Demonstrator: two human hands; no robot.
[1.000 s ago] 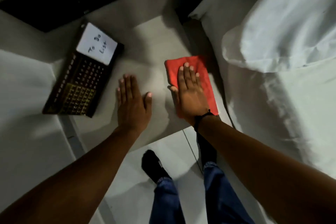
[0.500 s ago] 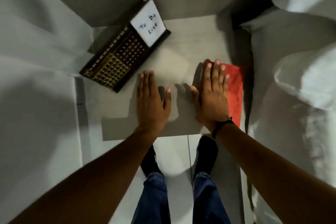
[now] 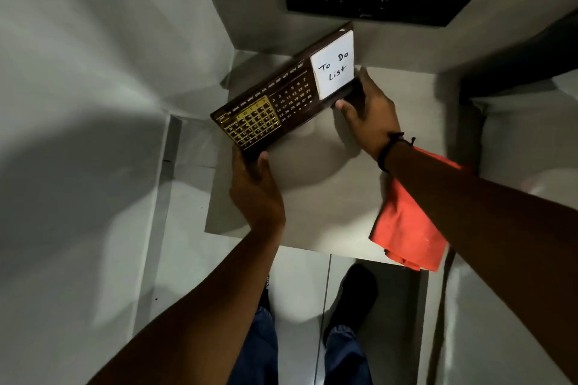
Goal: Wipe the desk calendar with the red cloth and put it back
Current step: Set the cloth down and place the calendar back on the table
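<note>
Desk calendar (image 3: 283, 100) held tilted above the bench (image 3: 312, 197), long axis running lower-left to upper-right. Left hand (image 3: 256, 191) clasped on near-left end, right hand (image 3: 366, 109) on far-right end. Red cloth (image 3: 403, 222) lies free under right forearm; right hand judged nearer.

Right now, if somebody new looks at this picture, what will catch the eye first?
First is the dark desk calendar with its white "To Do List" note, held near the middle of the view. The left hand grips its lower-left end and the right hand its right end. Next is the red cloth, lying at the right front edge of the small grey table, partly under the right forearm.
</note>
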